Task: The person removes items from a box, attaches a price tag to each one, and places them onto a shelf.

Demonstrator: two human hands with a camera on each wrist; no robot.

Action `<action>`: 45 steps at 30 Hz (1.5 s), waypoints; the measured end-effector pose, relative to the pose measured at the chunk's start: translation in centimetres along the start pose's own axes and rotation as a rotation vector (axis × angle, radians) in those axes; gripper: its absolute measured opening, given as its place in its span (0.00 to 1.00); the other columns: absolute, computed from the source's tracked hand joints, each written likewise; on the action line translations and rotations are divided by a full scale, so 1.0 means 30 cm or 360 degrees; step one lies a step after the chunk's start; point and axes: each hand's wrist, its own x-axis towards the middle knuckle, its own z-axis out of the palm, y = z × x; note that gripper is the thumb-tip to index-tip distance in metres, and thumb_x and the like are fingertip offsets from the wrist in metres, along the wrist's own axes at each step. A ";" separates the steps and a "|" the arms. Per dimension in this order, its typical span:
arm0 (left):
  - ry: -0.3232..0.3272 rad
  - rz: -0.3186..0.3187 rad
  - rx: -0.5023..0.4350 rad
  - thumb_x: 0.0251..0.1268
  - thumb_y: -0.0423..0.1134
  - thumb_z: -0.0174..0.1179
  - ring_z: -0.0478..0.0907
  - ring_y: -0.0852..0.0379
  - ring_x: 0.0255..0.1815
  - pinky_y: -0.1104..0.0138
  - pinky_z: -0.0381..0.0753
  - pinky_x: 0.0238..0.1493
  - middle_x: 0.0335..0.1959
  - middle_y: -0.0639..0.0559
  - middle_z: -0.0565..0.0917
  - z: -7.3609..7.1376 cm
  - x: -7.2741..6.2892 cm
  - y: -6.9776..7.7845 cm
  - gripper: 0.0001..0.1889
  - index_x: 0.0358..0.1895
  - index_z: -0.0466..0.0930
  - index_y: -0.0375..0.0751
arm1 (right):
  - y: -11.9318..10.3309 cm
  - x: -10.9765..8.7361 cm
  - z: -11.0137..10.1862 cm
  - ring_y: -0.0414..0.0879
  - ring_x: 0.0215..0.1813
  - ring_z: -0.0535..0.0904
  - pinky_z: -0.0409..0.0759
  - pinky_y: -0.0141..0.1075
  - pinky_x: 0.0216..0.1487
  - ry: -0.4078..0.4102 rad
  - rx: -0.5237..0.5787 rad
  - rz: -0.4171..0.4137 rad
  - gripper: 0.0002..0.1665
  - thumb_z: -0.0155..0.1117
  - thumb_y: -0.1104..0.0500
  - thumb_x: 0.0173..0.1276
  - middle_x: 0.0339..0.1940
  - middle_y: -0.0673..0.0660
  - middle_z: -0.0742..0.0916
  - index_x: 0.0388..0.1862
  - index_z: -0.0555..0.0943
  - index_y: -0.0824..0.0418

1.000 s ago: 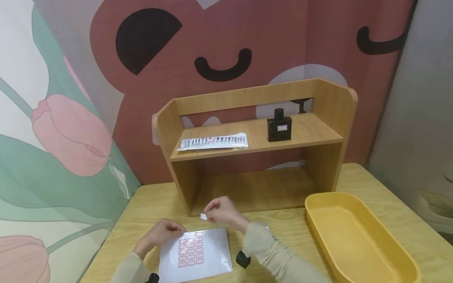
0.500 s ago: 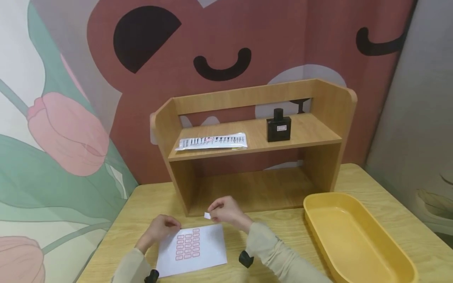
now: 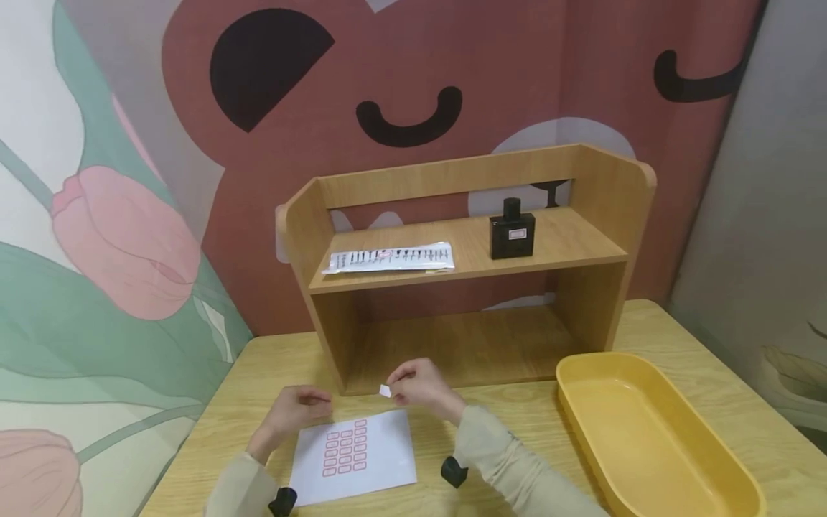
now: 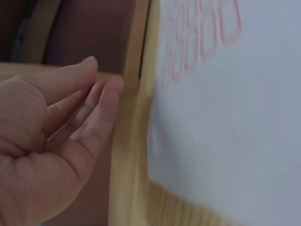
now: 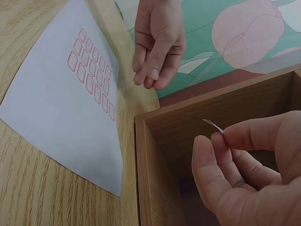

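A white sheet of red-bordered labels (image 3: 388,449) lies on the table, its label grid toward the left of the sheet. Just above its upper left corner hovers my left hand (image 3: 293,415), apart from the paper. In the left wrist view that hand's fingers (image 4: 94,132) are loosely bent with nothing between them. My right hand (image 3: 423,386) pinches a small white label (image 3: 385,390) between thumb and forefinger, in front of the shelf's lower opening. The right wrist view shows the label (image 5: 212,125) nearly edge-on, slightly curled.
A wooden two-tier shelf (image 3: 465,276) stands at the back of the table. On its upper board are a black bottle (image 3: 512,237) bearing a label and a flat white packet with dark print (image 3: 390,258). A yellow tray (image 3: 568,402) sits at the right.
My left hand has let go of the sheet's corner and lifted slightly away. The right hand, with the label pinched, has shifted a little to the right.
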 end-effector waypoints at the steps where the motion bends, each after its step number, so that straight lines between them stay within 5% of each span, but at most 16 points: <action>1: -0.0012 0.0019 -0.0032 0.57 0.29 0.66 0.82 0.56 0.36 0.66 0.82 0.37 0.36 0.40 0.85 0.009 0.003 0.008 0.13 0.44 0.80 0.23 | 0.003 -0.001 -0.007 0.45 0.26 0.80 0.82 0.37 0.31 0.0003 0.0002 0.0004 0.05 0.63 0.72 0.55 0.24 0.57 0.84 0.31 0.82 0.72; 8: -0.0167 0.0116 -0.0291 0.59 0.32 0.66 0.83 0.54 0.39 0.68 0.81 0.41 0.42 0.33 0.84 0.123 0.019 0.095 0.18 0.47 0.77 0.21 | 0.019 -0.017 -0.053 0.45 0.27 0.80 0.83 0.40 0.33 0.0041 -0.0002 -0.0003 0.06 0.62 0.73 0.56 0.27 0.58 0.84 0.34 0.82 0.74; 13: -0.0240 0.0179 -0.0382 0.59 0.33 0.66 0.83 0.54 0.39 0.67 0.81 0.42 0.40 0.38 0.85 0.210 0.025 0.155 0.17 0.47 0.78 0.23 | 0.027 -0.031 -0.078 0.46 0.28 0.81 0.84 0.43 0.36 0.0051 0.0013 0.0003 0.07 0.62 0.72 0.56 0.26 0.58 0.84 0.35 0.81 0.75; 22: -0.0161 0.0275 -0.0412 0.56 0.29 0.68 0.83 0.55 0.34 0.68 0.82 0.36 0.35 0.40 0.85 0.315 0.035 0.238 0.13 0.42 0.80 0.24 | 0.022 -0.063 -0.135 0.46 0.29 0.81 0.84 0.43 0.37 0.0093 0.0082 0.0048 0.08 0.61 0.72 0.57 0.26 0.58 0.84 0.36 0.80 0.76; 31: -0.0166 0.0397 -0.0264 0.55 0.31 0.69 0.83 0.58 0.30 0.71 0.81 0.32 0.31 0.44 0.85 0.409 0.052 0.277 0.08 0.36 0.83 0.31 | 0.043 -0.097 -0.176 0.44 0.31 0.80 0.83 0.43 0.41 0.0167 0.0079 0.0119 0.08 0.59 0.71 0.60 0.30 0.59 0.83 0.38 0.79 0.76; 45: -0.0226 0.0404 -0.0486 0.53 0.26 0.68 0.84 0.51 0.31 0.66 0.83 0.33 0.32 0.37 0.85 0.494 0.056 0.312 0.09 0.36 0.80 0.25 | 0.051 -0.140 -0.210 0.44 0.29 0.80 0.83 0.41 0.40 0.0154 0.0229 0.0094 0.11 0.59 0.71 0.60 0.28 0.59 0.84 0.40 0.77 0.78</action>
